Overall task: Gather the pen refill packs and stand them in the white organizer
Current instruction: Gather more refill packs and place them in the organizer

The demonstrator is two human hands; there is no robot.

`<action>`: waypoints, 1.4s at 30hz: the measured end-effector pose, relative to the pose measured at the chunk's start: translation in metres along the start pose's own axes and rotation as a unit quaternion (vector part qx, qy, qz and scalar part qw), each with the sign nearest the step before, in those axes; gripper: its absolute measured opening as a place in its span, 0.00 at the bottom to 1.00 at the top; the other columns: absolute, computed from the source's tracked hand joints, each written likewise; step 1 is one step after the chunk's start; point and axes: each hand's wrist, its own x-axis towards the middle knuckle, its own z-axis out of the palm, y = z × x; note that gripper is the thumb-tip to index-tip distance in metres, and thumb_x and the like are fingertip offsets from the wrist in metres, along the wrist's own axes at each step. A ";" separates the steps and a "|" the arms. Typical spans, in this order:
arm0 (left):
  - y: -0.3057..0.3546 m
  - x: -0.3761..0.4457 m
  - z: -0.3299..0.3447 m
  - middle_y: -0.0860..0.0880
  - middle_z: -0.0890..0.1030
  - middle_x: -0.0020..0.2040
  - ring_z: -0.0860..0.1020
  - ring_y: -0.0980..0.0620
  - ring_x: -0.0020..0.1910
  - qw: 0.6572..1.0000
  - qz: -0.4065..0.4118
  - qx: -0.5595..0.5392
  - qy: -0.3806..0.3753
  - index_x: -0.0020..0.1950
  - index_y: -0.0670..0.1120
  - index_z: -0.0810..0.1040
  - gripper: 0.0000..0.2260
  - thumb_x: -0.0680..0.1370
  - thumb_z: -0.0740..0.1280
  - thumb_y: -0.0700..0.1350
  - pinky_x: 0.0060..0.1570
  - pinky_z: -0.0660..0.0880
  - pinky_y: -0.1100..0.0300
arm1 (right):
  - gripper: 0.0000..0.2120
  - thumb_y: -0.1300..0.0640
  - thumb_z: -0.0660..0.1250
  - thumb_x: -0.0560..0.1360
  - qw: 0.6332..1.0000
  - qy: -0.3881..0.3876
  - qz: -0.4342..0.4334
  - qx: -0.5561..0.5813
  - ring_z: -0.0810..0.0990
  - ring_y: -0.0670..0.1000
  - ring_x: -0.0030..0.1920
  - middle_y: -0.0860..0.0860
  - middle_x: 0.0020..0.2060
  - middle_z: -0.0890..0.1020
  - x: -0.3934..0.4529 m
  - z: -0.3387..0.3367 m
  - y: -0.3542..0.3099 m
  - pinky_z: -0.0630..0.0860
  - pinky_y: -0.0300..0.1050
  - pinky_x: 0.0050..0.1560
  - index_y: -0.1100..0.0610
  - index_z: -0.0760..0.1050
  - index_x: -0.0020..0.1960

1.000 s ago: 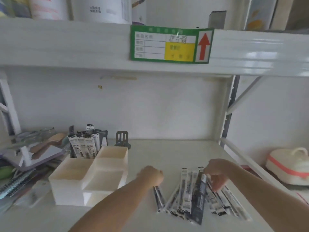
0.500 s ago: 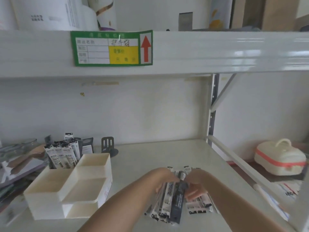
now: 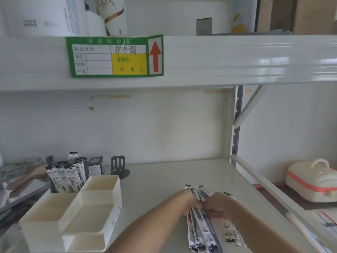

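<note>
A bundle of long black-and-white pen refill packs (image 3: 202,229) is squeezed together between my two hands at the shelf's lower middle. My left hand (image 3: 189,203) grips the bundle from the left and my right hand (image 3: 218,207) from the right. One more pack (image 3: 230,232) lies flat on the shelf beside the bundle, under my right forearm. The white organizer (image 3: 94,221) with several compartments stands at the lower left. Several refill packs (image 3: 65,176) stand upright in its back left compartment.
A grey metal bookend (image 3: 119,167) stands behind the organizer. Glass jars and flat items clutter the far left. A cream and orange case (image 3: 313,181) sits on the neighbouring shelf at right. The upper shelf's beam with a green price label (image 3: 114,56) runs overhead.
My hands came together from apart and swept the spread-out packs into one bundle. The view shifted right and tilted up a little.
</note>
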 end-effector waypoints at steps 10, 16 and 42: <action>-0.009 -0.028 -0.078 0.40 0.79 0.59 0.77 0.45 0.58 0.979 0.125 -0.152 0.045 0.61 0.34 0.75 0.15 0.75 0.68 0.35 0.60 0.72 0.58 | 0.13 0.70 0.67 0.71 0.986 -0.021 -0.147 0.069 0.83 0.57 0.44 0.64 0.45 0.82 -0.017 0.021 -0.078 0.82 0.40 0.40 0.73 0.76 0.55; -0.017 -0.059 -0.169 0.42 0.83 0.55 0.80 0.47 0.49 0.918 0.298 -0.199 0.168 0.56 0.41 0.78 0.12 0.73 0.71 0.39 0.48 0.75 0.57 | 0.11 0.67 0.63 0.76 0.938 -0.089 -0.286 0.174 0.79 0.57 0.45 0.63 0.47 0.79 -0.039 0.074 -0.150 0.77 0.49 0.53 0.71 0.72 0.56; -0.089 -0.044 -0.302 0.53 0.80 0.52 0.79 0.53 0.54 0.899 0.414 -0.068 0.130 0.63 0.48 0.71 0.20 0.73 0.68 0.36 0.53 0.75 0.61 | 0.12 0.65 0.67 0.73 0.947 0.001 -0.306 0.097 0.82 0.51 0.52 0.58 0.53 0.84 -0.055 0.208 -0.204 0.79 0.36 0.44 0.60 0.81 0.56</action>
